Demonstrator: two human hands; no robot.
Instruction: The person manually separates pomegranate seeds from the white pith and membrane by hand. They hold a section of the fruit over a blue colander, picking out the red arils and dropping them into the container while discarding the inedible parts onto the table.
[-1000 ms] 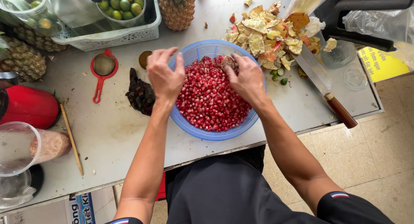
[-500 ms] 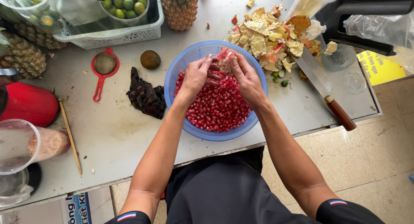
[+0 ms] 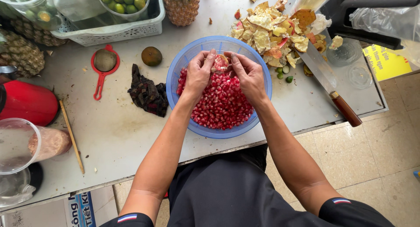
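A blue plastic colander bowl [image 3: 188, 61] stands on the grey table, heaped with red pomegranate seeds [image 3: 221, 104]. Above its far side both hands meet around a piece of pomegranate [image 3: 220, 62]. My left hand [image 3: 198, 74] grips the piece from the left, fingers curled over it. My right hand [image 3: 248, 74] grips it from the right, thumb on the piece. Both forearms reach in from the near edge.
A heap of pomegranate peel [image 3: 273, 28] lies behind the bowl. To its right is a large knife [image 3: 330, 85] with a wooden handle. A dark cloth [image 3: 147, 95], a red strainer [image 3: 103, 69], a pineapple [image 3: 180, 6], a white basket [image 3: 109, 28] and a red jug [image 3: 26, 102] lie left.
Both hands rose from the seed heap, came together at the bowl's far side and took hold of a pomegranate piece between them.
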